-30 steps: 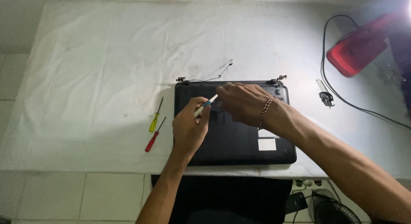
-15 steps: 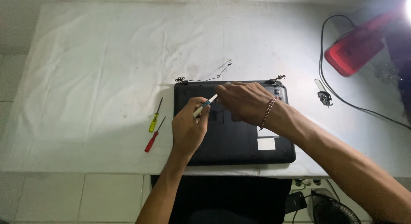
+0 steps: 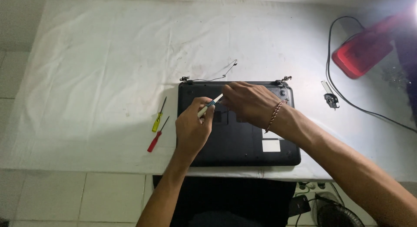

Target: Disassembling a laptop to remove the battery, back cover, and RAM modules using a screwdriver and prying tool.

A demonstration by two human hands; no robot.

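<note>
Two hands met over a black plastic laptop base lying underside up on the white cloth-covered surface. The left hand was curled shut around a slim white-and-blue-handled screwdriver, its tip slanting toward the right hand, whose fingers were bent down onto the base; whether they pinched anything I could not tell. Left of the left hand lay a yellow-handled screwdriver and a red-handled screwdriver, close together.

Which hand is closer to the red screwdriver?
Left. The left hand is just right of the red screwdriver; the right hand is farther right, over the black laptop.
</note>
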